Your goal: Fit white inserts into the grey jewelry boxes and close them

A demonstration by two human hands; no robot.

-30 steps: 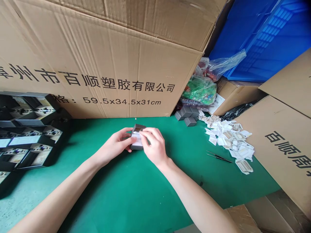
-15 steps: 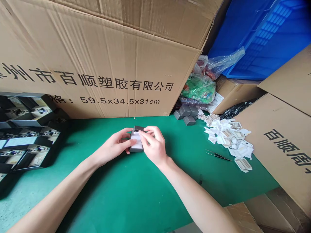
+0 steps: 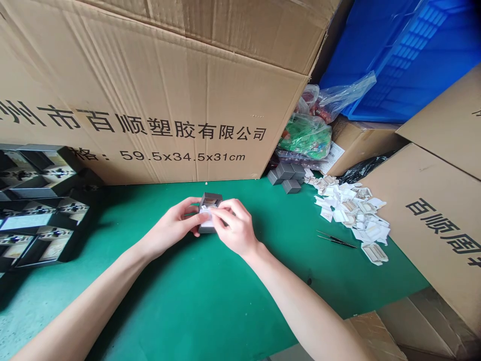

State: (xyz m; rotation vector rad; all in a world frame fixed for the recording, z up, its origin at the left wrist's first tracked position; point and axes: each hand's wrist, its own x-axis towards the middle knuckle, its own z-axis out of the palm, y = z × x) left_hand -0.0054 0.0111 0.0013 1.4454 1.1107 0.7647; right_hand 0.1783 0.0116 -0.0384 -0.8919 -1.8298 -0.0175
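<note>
Head cam view, and this is fiddly little work. The left hand (image 3: 171, 225) is cradling a small dark gray box (image 3: 209, 199), fingers wrapped around its side, while the right hand (image 3: 235, 226) comes in from the other side with its fingertips (image 3: 217, 213) on a white paper insert (image 3: 205, 215) in the box. Neither hand is relaxed; both are properly on the box. It's right in front of the big printed cardboard carton (image 3: 150, 85), above the green work mat (image 3: 210, 296), though I can't tell if it's touching the mat. My two cents: keep the left grip steady and work the insert with light fingertip pressure, since thin paper like that probably creases easily. The box looks matte, with its open side up, and the insert looks clean. Off the carton's left end are black trays (image 3: 45, 230) of open boxes; past its right corner are gray boxes (image 3: 284, 178), paper scraps (image 3: 349, 210) and tweezers (image 3: 336, 239).
</note>
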